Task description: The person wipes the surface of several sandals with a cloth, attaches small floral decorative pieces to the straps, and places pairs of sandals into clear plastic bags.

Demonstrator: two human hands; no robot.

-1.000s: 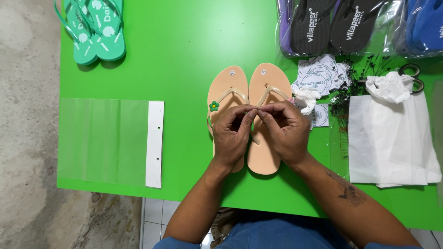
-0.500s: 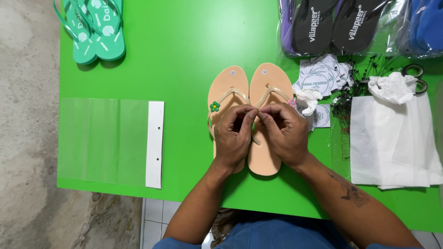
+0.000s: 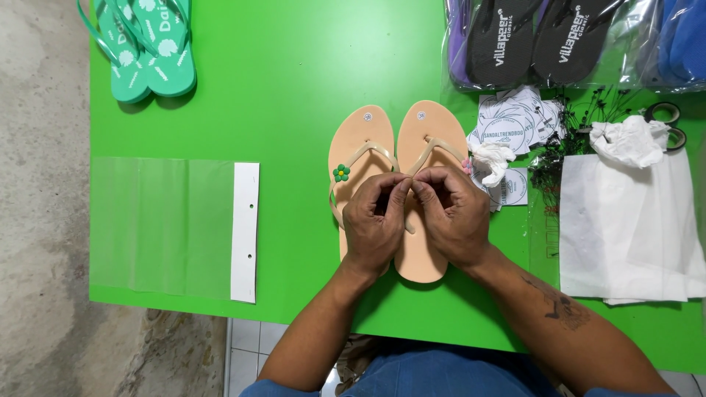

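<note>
Peach flip-flops (image 3: 430, 140), a pair, lie side by side on the green table (image 3: 294, 110), and I place everything else from them. My left hand (image 3: 375, 220) and right hand (image 3: 452, 213) meet over their inner straps, fingertips pinched shut on something too small to make out. One green flower charm (image 3: 340, 173) already sits on the strap left of my hands. Further left, a clear bag (image 3: 162, 228) lies flat, nothing in it; packing looks undone

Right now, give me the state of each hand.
Left hand: fingers pinched together at the straps of the beige flip-flops.
Right hand: pinched at the same spot; what it holds cannot be told.
</note>
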